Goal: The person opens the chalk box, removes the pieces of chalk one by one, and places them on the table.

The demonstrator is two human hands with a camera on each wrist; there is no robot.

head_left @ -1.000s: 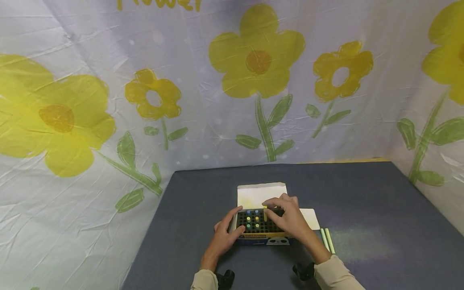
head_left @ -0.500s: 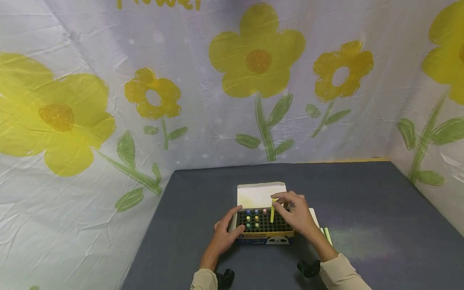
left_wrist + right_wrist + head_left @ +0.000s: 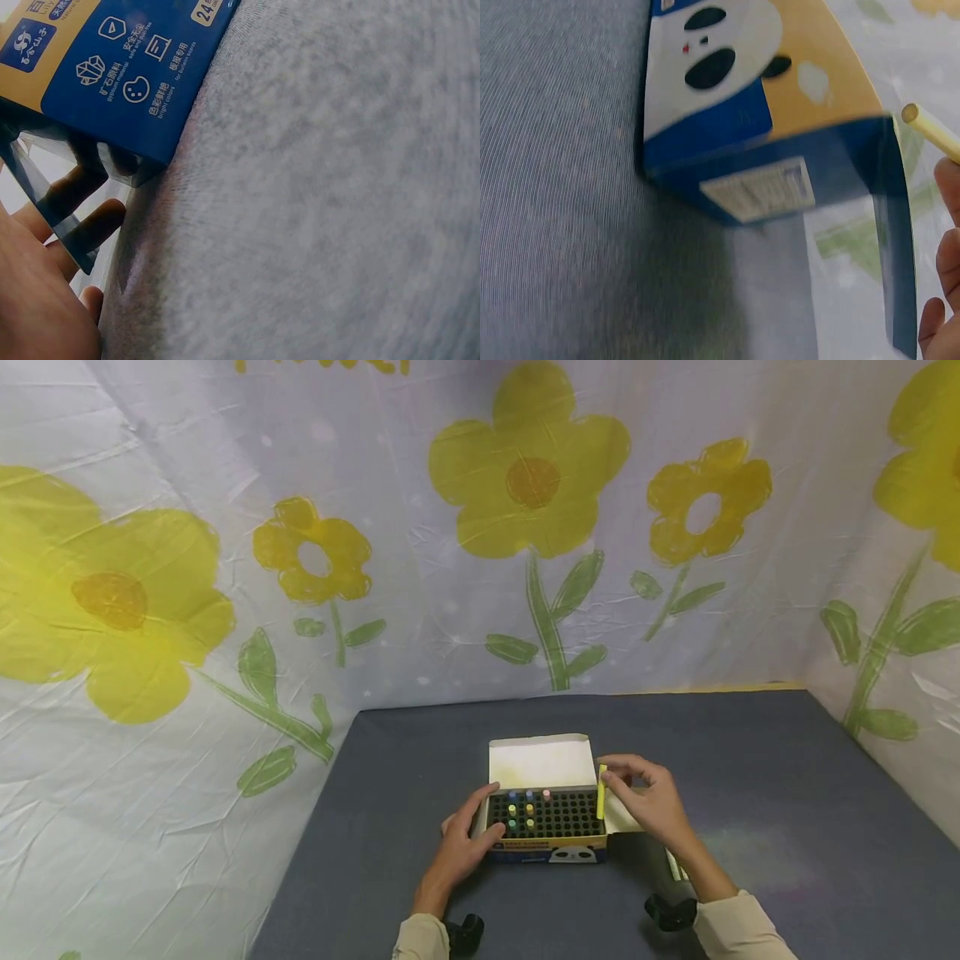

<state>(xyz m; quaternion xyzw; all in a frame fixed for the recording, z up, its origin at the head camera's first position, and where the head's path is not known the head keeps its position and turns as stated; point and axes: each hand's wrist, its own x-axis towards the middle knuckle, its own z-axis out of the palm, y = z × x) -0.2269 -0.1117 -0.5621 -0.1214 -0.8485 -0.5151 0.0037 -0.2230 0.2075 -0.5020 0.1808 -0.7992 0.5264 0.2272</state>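
Observation:
An open chalk box, blue and yellow with a panda on its front, sits on the dark table. Its black holder is full of holes; blue, pink, yellow and green chalk ends show in the left part. My left hand grips the box's left end, thumb at the front corner, index finger at the back. In the left wrist view, fingers lie behind the side flap. Between thumb and fingertips my right hand pinches a yellow chalk stick, upright at the box's right end.
The white lid stands folded back behind the box, and a side flap sticks out on the right. Pale green chalk sticks lie on the table, partly behind my right forearm. A flower-printed cloth hangs beyond the table.
My right hand has carried the yellow chalk rightward from the holder's middle to its right end. A pink chalk end in the back row has come into sight. My left hand stays put.

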